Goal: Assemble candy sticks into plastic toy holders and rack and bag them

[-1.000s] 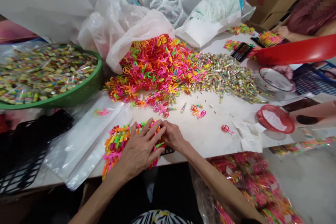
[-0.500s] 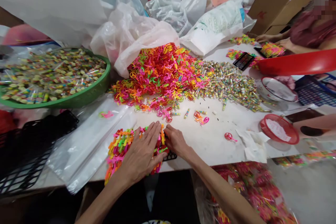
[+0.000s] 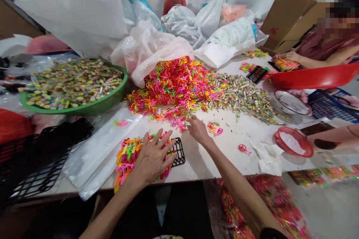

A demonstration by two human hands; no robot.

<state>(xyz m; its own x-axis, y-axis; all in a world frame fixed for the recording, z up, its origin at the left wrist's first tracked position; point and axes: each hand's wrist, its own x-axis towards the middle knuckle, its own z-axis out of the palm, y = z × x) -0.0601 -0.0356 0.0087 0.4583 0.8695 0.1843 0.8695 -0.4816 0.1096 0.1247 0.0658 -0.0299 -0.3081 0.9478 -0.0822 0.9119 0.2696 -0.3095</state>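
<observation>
My left hand (image 3: 153, 157) lies flat with fingers spread over rows of bright plastic toys (image 3: 127, 153), pressing on their right part. These toys sit in a black grid tray (image 3: 179, 151), whose bare right end shows beyond my fingers. My right hand (image 3: 198, 130) is at the front edge of the toy pile (image 3: 179, 86), its thumb and fingers pinched on a small wrapped tube (image 3: 188, 123). The tube is mostly hidden by the fingertips. Close by on the table lie a loose pink toy (image 3: 182, 129) and an orange and pink pair (image 3: 215, 130).
A green basin (image 3: 84, 110) of small wrapped tubes stands left, above clear plastic bags (image 3: 95, 157) and black grid trays (image 3: 47, 164). More tubes (image 3: 246, 97) are heaped right of the toys. A red basket (image 3: 294, 142) and two people (image 3: 174, 3) (image 3: 322, 48) are farther off.
My right hand has moved from the tray's right side up to the pile's edge. My left hand's fingers have spread, and the tray's right end has come into sight.
</observation>
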